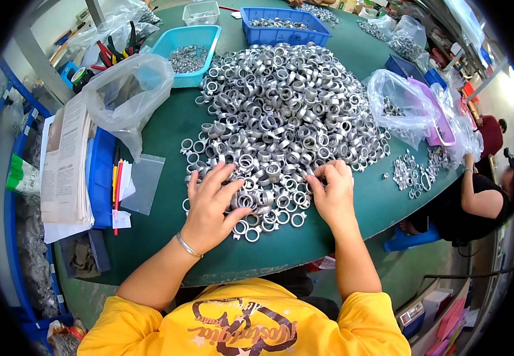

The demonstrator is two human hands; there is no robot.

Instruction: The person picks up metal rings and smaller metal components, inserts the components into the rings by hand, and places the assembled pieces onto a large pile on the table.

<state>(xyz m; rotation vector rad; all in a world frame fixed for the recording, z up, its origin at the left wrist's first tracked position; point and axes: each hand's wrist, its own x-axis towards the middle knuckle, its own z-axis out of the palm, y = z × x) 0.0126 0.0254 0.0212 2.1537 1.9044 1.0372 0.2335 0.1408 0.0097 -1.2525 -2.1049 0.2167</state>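
Note:
A large heap of silver-grey metal rings (286,101), many with small lugs, covers the middle of the green table (180,237). My left hand (209,207) rests on the heap's near left side, fingers spread over the rings and a metal bangle on its wrist. At the near right edge of the heap, my right hand (334,193) touches the rings with its fingers bent and thumb apart. No ring is visibly gripped in either one. Between the two hands, loose rings (269,207) lie in a thin layer toward me.
Behind the heap stand a turquoise tray (212,38) and a blue bin (322,37), both with metal parts. Plastic bags flank it. At left are papers (64,160), a blue box (104,178) and pliers (114,50). A seated person (476,190) works at right beside small parts (411,172).

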